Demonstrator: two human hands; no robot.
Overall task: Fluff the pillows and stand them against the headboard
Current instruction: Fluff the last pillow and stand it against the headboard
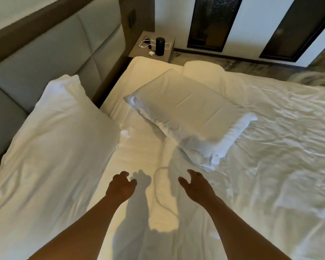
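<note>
Here, from the head view, both hands are out over the bed (270, 147) and hold nothing. The left hand (121, 186) has its fingers curled a little but open. The right hand (195, 184) is open too, with the fingers spread. Neither one touches a pillow.

One pillow (52, 139) is off to the left of the left hand. It leans up on the headboard (45, 53), so that one looks about done. The flat pillow (186, 113) lies on the bed just ahead of the right hand, near but not touching it. A third pillow (203, 72) sits far past it, by the bed's end. A little desk (139, 51) with a black can-shaped thing (159, 46) is well beyond both hands.

I think the step now is going for the flat pillow. Next, both hands need to reach forward, grab its two ends, shake and puff it up, then stand it on the headboard beside the first one.
</note>
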